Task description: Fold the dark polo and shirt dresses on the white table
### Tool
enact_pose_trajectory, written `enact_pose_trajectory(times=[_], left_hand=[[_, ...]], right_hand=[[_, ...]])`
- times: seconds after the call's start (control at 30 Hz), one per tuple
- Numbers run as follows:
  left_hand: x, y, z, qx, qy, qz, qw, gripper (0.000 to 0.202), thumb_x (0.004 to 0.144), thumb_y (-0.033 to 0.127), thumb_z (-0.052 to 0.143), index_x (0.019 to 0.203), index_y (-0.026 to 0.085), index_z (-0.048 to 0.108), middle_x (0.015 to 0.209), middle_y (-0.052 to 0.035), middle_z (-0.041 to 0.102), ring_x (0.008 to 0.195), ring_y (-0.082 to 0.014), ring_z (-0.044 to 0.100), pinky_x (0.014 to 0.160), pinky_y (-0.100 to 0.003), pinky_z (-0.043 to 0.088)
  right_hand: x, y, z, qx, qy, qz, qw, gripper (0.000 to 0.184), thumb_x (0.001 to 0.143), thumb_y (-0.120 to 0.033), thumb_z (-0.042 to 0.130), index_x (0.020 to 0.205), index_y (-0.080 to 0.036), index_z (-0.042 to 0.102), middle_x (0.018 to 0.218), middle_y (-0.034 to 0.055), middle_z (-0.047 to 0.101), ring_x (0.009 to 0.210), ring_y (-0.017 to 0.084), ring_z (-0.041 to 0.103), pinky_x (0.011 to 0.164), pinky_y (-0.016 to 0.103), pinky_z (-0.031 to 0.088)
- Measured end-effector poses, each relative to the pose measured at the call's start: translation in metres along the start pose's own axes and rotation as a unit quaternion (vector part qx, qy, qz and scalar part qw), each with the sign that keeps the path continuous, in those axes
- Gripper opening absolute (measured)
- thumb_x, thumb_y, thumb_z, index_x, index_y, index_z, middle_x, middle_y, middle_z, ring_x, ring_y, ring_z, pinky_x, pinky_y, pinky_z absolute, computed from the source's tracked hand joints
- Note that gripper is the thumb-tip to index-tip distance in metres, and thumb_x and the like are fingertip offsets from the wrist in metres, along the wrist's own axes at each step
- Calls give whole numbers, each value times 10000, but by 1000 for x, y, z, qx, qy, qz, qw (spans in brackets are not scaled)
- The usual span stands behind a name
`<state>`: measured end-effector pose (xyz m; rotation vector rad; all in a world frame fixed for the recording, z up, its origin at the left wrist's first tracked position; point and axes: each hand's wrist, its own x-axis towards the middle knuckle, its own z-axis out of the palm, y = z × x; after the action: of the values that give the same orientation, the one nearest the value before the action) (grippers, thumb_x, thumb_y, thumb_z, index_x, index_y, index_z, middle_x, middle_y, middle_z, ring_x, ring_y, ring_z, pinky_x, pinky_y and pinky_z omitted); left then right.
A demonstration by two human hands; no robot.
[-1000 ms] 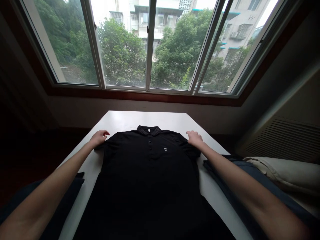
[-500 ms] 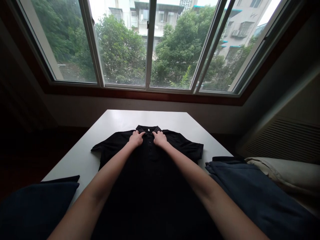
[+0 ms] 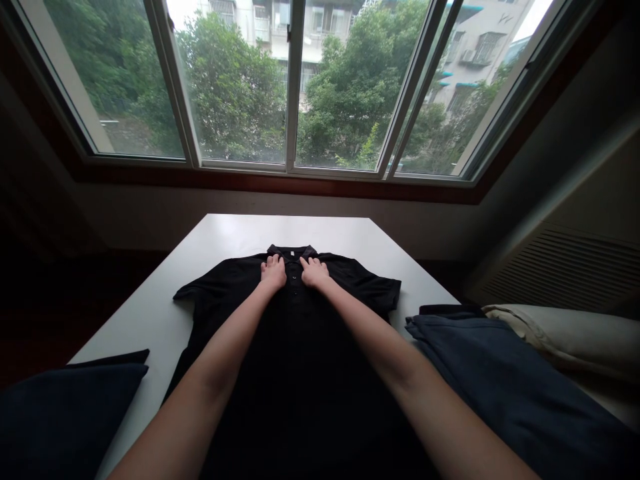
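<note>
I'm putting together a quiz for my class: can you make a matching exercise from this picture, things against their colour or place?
Things:
1 polo
2 left hand
3 blue cloth
4 table

Matches:
A white
B right of the polo
C black, spread flat
D resting on the polo

Pairs: 1-C, 2-D, 3-B, 4-A

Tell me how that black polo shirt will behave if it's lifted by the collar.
Probably floppy: the black polo shirt lies flat on the white table, sleeves spread limp, so it would likely droop below the collar. It looks thin, so likely light. Pushed, it would probably bunch rather than slide whole.
</note>
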<state>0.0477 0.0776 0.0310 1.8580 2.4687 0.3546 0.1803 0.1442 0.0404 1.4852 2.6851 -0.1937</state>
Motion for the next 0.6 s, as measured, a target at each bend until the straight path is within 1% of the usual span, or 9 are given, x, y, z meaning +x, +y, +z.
enact_pose_trajectory(times=[0.13, 0.4, 0.53, 0.6], left_hand=[[3, -2, 5, -11, 8, -5, 1000, 552, 859, 122, 343, 1399, 122, 453, 1488, -180, 365, 1312, -353, 343, 1031, -507, 317], [21, -9, 10, -33, 26, -10, 999, 570, 846, 135, 359, 1408, 136, 454, 1493, -169, 374, 1317, -353, 342, 1034, -520, 315], [20, -11, 11, -52, 52, -16, 997, 533, 866, 135, 351, 1382, 158, 484, 1479, -155, 405, 1309, -337, 370, 1029, -504, 340], [17, -11, 9, -62, 70, -27, 995, 525, 878, 129, 336, 1385, 141, 470, 1440, -169, 451, 1291, -326, 403, 1019, -488, 364]], right_hand=[[5, 3, 3, 9, 11, -1, 1000, 591, 958, -324, 265, 1534, -192, 230, 1581, 115, 251, 1425, 278, 230, 1126, 492, 186], [23, 2, 8, 29, 25, 9, 999, 591, 963, -346, 233, 1538, -208, 217, 1592, 101, 228, 1443, 275, 187, 1139, 528, 134], [22, 5, 12, 39, 41, 13, 998, 577, 975, -371, 201, 1537, -241, 212, 1592, 75, 234, 1442, 251, 189, 1141, 516, 142], [19, 4, 13, 43, 57, 15, 997, 572, 980, -388, 193, 1535, -249, 217, 1586, 67, 253, 1436, 237, 199, 1144, 494, 149]])
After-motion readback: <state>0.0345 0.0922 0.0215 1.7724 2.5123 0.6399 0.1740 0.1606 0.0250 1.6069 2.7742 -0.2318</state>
